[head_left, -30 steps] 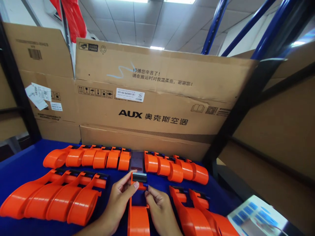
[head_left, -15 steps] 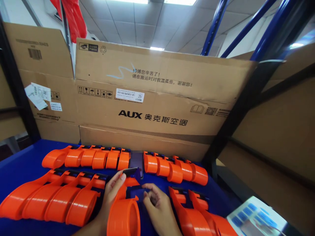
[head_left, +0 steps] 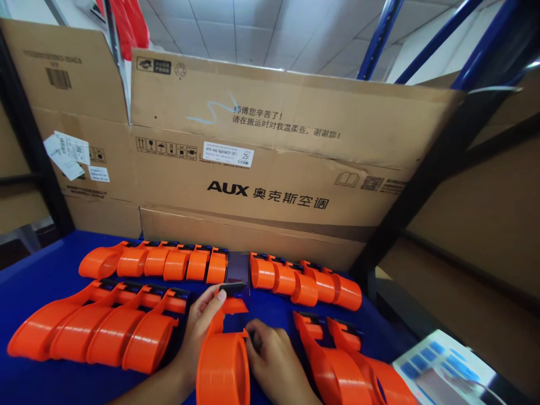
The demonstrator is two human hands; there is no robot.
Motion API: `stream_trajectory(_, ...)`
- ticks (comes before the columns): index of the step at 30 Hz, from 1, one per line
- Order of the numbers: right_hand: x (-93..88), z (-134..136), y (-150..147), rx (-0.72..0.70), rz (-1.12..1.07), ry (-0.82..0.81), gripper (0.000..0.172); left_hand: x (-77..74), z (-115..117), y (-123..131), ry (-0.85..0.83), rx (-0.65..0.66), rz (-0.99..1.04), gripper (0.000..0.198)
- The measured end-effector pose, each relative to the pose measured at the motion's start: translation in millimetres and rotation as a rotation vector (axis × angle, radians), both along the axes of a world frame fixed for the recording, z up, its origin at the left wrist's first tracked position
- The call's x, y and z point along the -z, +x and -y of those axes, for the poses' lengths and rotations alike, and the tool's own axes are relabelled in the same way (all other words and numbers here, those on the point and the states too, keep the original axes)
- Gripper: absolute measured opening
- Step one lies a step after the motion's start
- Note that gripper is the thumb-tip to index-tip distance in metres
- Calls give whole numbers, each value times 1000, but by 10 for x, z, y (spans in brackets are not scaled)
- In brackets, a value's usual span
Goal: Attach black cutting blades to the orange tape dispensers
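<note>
Orange tape dispenser (head_left: 223, 365) stands on edge on blue table (head_left: 50, 270), front centre, between both hands. Left hand (head_left: 201, 329) clamped on its neck, fingertip on black cutter end (head_left: 231, 288). Right hand (head_left: 272, 360) fingers curled tight on its right edge. Dispenser rows (head_left: 101, 332) alongside.

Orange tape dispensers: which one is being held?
The dispenser at bottom centre, gripped by the left hand with the right hand on it; the other dispensers lie untouched in rows on the blue table.

Your hands held an orange tape dispenser (head_left: 223, 365) with a black blade end; the table (head_left: 50, 270) was deep blue, and the cardboard box (head_left: 270, 163) at frame centre was brown with black lettering.
</note>
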State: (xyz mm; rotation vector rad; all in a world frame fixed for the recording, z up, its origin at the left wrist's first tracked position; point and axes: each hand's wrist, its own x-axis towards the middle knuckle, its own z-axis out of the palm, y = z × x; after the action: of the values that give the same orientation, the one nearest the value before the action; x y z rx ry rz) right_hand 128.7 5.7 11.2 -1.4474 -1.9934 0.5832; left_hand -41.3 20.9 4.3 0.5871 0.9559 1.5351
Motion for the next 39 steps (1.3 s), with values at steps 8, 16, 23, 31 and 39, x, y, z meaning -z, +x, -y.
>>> stream_trajectory(8, -44, 47, 6, -82, -2, -27, 18, -203, 26, 30, 112, 50, -60, 34)
stream_trajectory(16, -10, 38, 29, -135, 7, -31, 19, -173, -32, 66, 159, 103, -82, 40)
stream_trajectory(23, -61, 15, 96, 106, -166, 207, 44, -19, -90, 85, 140, 239, -137, 45)
stream_trajectory(31, 26, 4, 130, 55, -143, 399, 43, -67, -5, 157, 197, 413, -159, 40)
stream_trajectory(39, 86, 22, 112, 24, -89, 452, 43, -86, -66, 89, 237, 467, -209, 39)
